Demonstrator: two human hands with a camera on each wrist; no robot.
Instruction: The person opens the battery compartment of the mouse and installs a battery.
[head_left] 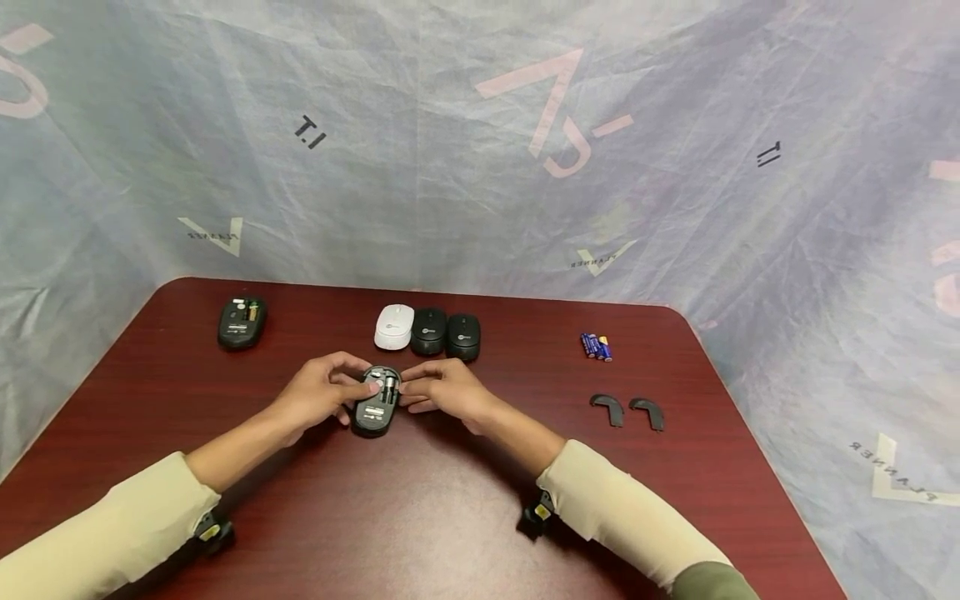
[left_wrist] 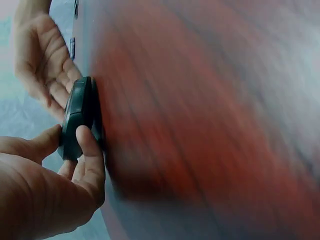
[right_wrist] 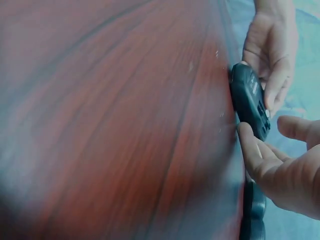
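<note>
My left hand [head_left: 318, 392] holds a black computer mouse [head_left: 372, 417] with its underside up, the thumb lying on the underside. Its battery compartment [head_left: 390, 390] is uncovered, and something light shows at the far end of the slot. At the mouse's right edge, my right hand [head_left: 450, 390] touches it with extended fingertips. The right wrist view shows that hand's thumb [right_wrist: 295, 127] held away from the mouse [right_wrist: 247, 95]. In the left wrist view, the mouse [left_wrist: 77, 117] stands edge-on between left thumb and fingers.
Behind the hands sit one white mouse [head_left: 394, 326] and two black mice [head_left: 429, 332]. An overturned black mouse [head_left: 242, 323] with an uncovered compartment lies far left. Blue batteries [head_left: 596, 347] and two dark curved covers [head_left: 609, 409] are on the right side of the table [head_left: 420, 517].
</note>
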